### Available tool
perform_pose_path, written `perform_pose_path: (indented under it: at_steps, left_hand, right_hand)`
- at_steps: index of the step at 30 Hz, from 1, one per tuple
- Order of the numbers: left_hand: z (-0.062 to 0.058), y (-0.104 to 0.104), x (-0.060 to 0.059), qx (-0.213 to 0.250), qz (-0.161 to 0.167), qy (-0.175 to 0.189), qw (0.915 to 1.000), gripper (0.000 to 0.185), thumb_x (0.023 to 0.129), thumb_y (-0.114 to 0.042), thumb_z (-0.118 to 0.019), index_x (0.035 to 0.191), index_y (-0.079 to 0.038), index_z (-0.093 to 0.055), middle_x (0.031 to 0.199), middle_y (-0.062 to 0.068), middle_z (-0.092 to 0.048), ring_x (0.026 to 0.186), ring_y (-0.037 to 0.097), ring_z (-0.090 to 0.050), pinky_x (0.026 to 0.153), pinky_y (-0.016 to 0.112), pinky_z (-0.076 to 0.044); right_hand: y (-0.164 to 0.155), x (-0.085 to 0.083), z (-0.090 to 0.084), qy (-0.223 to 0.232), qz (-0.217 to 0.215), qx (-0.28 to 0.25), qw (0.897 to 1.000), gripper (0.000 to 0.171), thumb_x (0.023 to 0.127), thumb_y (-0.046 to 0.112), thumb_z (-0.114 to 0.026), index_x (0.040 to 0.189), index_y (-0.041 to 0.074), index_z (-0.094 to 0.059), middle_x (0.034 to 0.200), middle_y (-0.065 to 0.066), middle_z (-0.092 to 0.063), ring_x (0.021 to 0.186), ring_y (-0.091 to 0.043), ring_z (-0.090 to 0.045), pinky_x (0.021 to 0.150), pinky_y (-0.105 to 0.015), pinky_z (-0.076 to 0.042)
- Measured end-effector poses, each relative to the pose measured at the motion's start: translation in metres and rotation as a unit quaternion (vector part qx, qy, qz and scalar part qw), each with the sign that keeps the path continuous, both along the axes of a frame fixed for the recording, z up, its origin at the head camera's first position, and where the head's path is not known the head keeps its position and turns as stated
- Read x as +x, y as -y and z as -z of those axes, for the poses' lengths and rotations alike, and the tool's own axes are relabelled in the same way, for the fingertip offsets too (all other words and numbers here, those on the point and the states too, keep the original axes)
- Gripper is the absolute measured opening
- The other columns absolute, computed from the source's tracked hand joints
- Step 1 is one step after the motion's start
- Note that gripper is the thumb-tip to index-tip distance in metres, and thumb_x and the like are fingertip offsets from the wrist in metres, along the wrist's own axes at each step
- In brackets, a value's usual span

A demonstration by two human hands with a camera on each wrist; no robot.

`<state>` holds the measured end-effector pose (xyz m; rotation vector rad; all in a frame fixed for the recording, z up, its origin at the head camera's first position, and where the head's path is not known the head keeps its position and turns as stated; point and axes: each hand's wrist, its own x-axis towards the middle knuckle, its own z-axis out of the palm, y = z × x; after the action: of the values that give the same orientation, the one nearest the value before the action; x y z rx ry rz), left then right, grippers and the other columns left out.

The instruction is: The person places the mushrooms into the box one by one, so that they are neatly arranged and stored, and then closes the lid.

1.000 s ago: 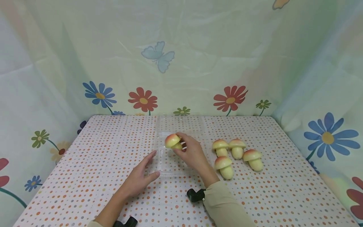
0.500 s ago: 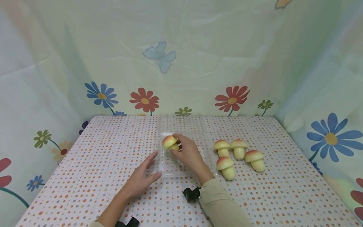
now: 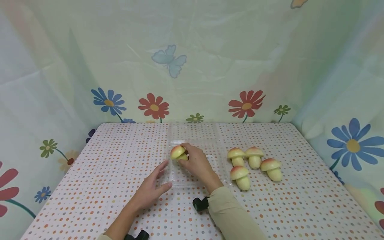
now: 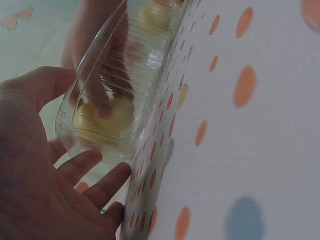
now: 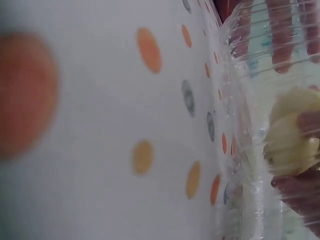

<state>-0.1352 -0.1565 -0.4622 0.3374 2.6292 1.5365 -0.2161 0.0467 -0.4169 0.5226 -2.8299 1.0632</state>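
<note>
A clear plastic clamshell box [image 3: 198, 181] lies opened on the dotted table, its lid folded toward the back. My right hand [image 3: 198, 164] grips a toy mushroom [image 3: 177, 152] with a red-yellow cap, low inside the box near its left wall. Through the ribbed plastic in the left wrist view, the yellow mushroom [image 4: 90, 122] shows down by the box floor with fingers around it. My left hand [image 3: 148, 190] rests at the box's left side, fingers spread and thumb apart, fingertips right at the wall. In the right wrist view the mushroom [image 5: 287, 145] appears behind the plastic.
Several more toy mushrooms stand or lean in a group right of the box, among them a front one [image 3: 241, 178] and a rightmost one [image 3: 272, 169]. A floral curtain [image 3: 204, 66] rises behind the table [image 3: 126, 146]. Small black cameras sit at both wrists.
My right hand has carried the mushroom a little left and down into the box, toward its left wall. The left hand has stayed beside the box.
</note>
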Motion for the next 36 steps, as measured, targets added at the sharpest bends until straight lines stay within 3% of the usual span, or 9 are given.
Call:
perform_pose_path:
  at_steps: [14, 23, 36]
  left_hand:
    - [0.0, -0.002, 0.003, 0.009, -0.009, -0.001, 0.9999, 0.077, 0.099, -0.031, -0.069, 0.164, -0.028, -0.028, 0.169, 0.0, -0.034, 0.149, 0.04, -0.042, 0.119, 0.066, -0.032]
    - [0.001, 0.0, 0.007, 0.015, -0.019, 0.002, 0.9997, 0.077, 0.098, -0.03, -0.07, 0.164, -0.026, -0.03, 0.168, -0.001, -0.036, 0.147, 0.039, -0.045, 0.119, 0.066, -0.033]
    - [-0.001, -0.003, 0.004, 0.005, -0.019, -0.002, 0.9998, 0.077, 0.098, -0.031, -0.07, 0.164, -0.028, -0.03, 0.167, -0.002, -0.037, 0.147, 0.038, -0.045, 0.119, 0.066, -0.033]
  right_hand:
    - [0.006, 0.0, 0.0, 0.022, -0.005, 0.02, 1.0, 0.057, 0.09, 0.017, -0.08, 0.142, 0.007, -0.057, 0.122, -0.014, -0.072, 0.105, -0.027, -0.069, 0.089, -0.044, -0.058]
    - [0.01, 0.002, 0.0, 0.026, 0.007, 0.066, 0.997, 0.059, 0.092, 0.026, -0.078, 0.145, 0.013, -0.056, 0.125, -0.012, -0.072, 0.102, -0.027, -0.069, 0.082, -0.045, -0.058]
    - [0.006, 0.005, -0.002, 0.026, 0.017, 0.066, 0.997, 0.068, 0.091, 0.032, -0.08, 0.15, 0.015, -0.052, 0.128, -0.013, -0.07, 0.107, -0.027, -0.068, 0.084, -0.046, -0.057]
